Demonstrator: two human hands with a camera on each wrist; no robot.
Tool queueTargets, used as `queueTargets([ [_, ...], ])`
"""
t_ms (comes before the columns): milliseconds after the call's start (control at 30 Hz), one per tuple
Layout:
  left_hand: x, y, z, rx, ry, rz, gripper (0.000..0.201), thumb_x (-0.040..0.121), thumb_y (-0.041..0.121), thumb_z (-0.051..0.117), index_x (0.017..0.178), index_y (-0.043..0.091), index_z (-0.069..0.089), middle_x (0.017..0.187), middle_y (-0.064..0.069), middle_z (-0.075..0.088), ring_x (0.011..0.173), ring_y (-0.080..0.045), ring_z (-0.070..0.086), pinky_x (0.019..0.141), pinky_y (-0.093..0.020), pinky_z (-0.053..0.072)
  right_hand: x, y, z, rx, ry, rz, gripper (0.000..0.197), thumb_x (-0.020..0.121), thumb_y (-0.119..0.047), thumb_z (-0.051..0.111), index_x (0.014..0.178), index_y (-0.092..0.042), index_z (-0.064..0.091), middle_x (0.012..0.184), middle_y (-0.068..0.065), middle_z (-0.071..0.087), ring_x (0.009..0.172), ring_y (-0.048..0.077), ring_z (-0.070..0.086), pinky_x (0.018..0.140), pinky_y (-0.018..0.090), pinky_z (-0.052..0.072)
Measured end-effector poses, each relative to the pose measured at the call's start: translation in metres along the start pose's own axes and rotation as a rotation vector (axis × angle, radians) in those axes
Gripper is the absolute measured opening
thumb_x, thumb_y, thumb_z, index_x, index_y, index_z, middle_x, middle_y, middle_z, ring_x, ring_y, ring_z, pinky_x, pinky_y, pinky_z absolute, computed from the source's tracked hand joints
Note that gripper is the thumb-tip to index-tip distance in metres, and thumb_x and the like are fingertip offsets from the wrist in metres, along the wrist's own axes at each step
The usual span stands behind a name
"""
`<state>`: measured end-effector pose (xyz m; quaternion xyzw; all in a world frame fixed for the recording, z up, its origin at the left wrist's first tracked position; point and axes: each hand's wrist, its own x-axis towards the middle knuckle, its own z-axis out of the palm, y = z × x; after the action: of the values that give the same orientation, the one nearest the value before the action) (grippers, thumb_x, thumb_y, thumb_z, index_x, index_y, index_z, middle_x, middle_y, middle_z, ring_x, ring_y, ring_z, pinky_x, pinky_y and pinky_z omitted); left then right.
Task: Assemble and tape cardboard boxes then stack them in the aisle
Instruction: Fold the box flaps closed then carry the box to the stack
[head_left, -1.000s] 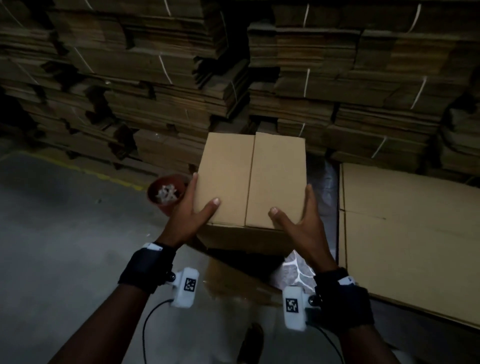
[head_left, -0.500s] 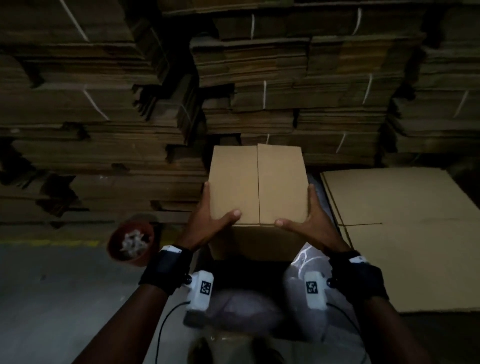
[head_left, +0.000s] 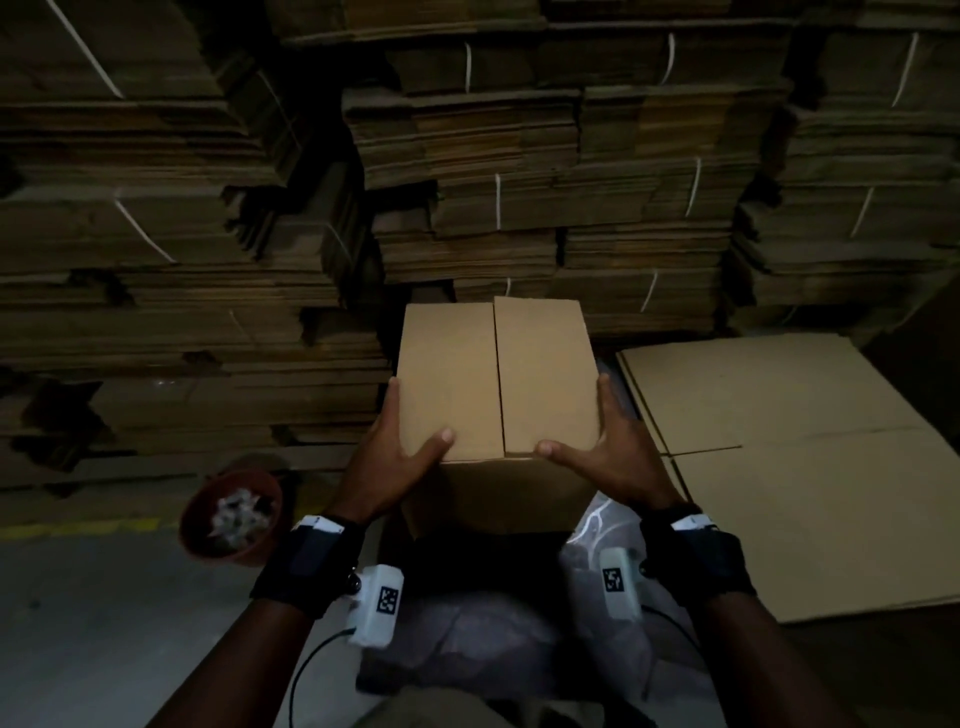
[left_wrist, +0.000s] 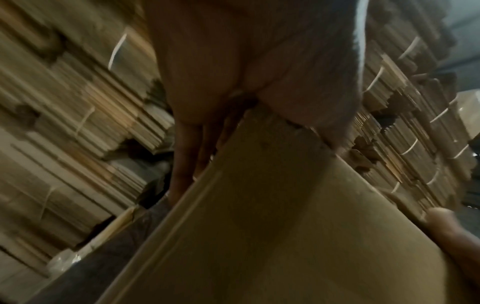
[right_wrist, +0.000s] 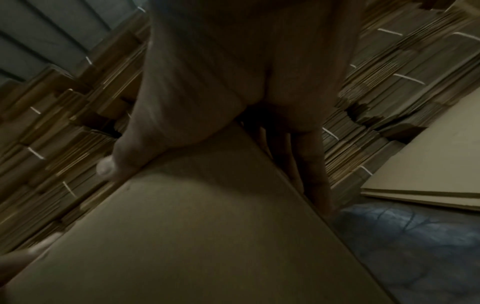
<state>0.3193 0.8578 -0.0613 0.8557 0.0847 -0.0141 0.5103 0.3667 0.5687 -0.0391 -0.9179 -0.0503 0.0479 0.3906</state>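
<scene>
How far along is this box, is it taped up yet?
Done: the cardboard box is folded into shape, its two top flaps closed and meeting at a centre seam. In hand: the left hand and right hand grip its sides, thumbs on top. Left: no tape shows on the seam, so taping and stacking remain. More flat cardboard sheets lie at the right.

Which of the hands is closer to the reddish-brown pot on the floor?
Left. The left hand grips the box's left side, right of the pot; the right hand grips its far side.
</scene>
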Motion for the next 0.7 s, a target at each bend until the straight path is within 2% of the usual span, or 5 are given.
queueTargets([
  [267,-0.002,0.005,-0.005,0.066,-0.079,-0.039,0.143,0.060,0.072,0.083,0.157,0.038,-0.015,0.166,0.000,0.021,0.146,-0.023,0.033,0.118,-0.044,0.032,-0.006,0.009,0.000,-0.114,0.211,-0.197,0.118,0.074,-0.099,0.016,0.149,-0.012,0.043,0.103,0.011,0.070,0.085,0.029,0.068,0.074,0.036,0.056],
  [433,-0.009,0.008,-0.004,0.140,-0.012,-0.037,0.133,0.067,0.074,0.077,0.159,0.036,-0.011,0.162,-0.004,0.032,0.140,-0.025,0.042,0.111,-0.041,0.037,-0.012,0.013,0.003,0.125,0.493,-0.159,0.078,0.099,-0.072,0.009,0.065,-0.018,0.052,0.050,0.001,0.048,0.045,0.014,0.047,0.046,0.023,0.033],
  [533,-0.015,0.014,-0.004,0.173,0.056,-0.009,0.129,0.061,0.096,0.048,0.161,0.031,-0.003,0.152,-0.011,0.045,0.130,-0.029,0.051,0.101,-0.037,0.041,-0.012,0.019,0.006,0.460,0.541,0.088,0.050,0.102,-0.034,0.043,0.105,0.011,0.061,0.090,0.033,0.063,0.086,0.041,0.064,0.078,0.042,0.052],
  [633,-0.015,0.005,-0.002,0.215,0.176,0.072,0.128,0.061,0.104,0.018,0.161,0.024,0.018,0.129,-0.017,0.064,0.110,-0.033,0.064,0.084,-0.034,0.049,-0.019,0.016,0.009,0.489,0.799,0.173,0.051,0.109,-0.043,0.035,0.140,-0.006,0.050,0.083,0.003,0.060,0.068,0.005,0.056,0.073,0.036,0.048],
  [700,-0.014,-0.008,-0.001,0.142,0.267,0.122,0.118,0.072,0.099,0.011,0.144,0.015,0.053,0.099,-0.015,0.072,0.088,-0.032,0.070,0.070,-0.036,0.054,-0.021,0.020,0.005,0.502,0.939,0.108,0.055,0.107,-0.048,0.033,0.155,-0.020,0.030,0.106,0.004,0.065,0.088,0.009,0.064,0.078,0.031,0.053],
])
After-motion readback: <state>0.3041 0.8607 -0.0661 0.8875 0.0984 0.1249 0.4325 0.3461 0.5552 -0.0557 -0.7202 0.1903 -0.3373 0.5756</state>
